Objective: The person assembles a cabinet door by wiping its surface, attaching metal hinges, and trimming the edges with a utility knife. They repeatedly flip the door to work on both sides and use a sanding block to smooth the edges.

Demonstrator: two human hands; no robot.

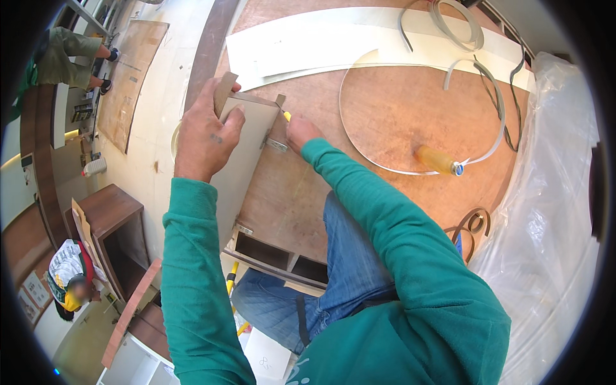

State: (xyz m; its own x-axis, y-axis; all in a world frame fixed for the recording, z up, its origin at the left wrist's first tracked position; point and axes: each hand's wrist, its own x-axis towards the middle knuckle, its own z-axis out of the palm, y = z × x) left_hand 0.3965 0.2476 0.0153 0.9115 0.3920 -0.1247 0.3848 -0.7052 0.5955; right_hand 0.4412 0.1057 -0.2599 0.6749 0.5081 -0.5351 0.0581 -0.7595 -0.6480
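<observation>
A pale cabinet door point(247, 154) stands on edge in front of me, with metal hinges point(276, 145) on its right side. My left hand point(208, 138) is closed over its far left corner, thumb on the face, beside a brown strip end point(224, 92) that sticks up. My right hand point(303, 132) grips a small yellow-handled cutting tool point(287, 117), apparently a utility knife. Its thin tip meets the door's far right corner, where another brown strip end point(280, 101) juts out. The fingertips of my left hand are partly hidden behind the door.
On the brown board point(398, 96) lie an amber bottle point(436, 159) with a blue cap, white sheets point(308, 42) and coiled edging strips point(475, 38). A brown coil point(476, 224) rests near clear plastic sheeting point(545, 212). Two other people point(67, 273) are at the left, near a brown cabinet point(112, 215).
</observation>
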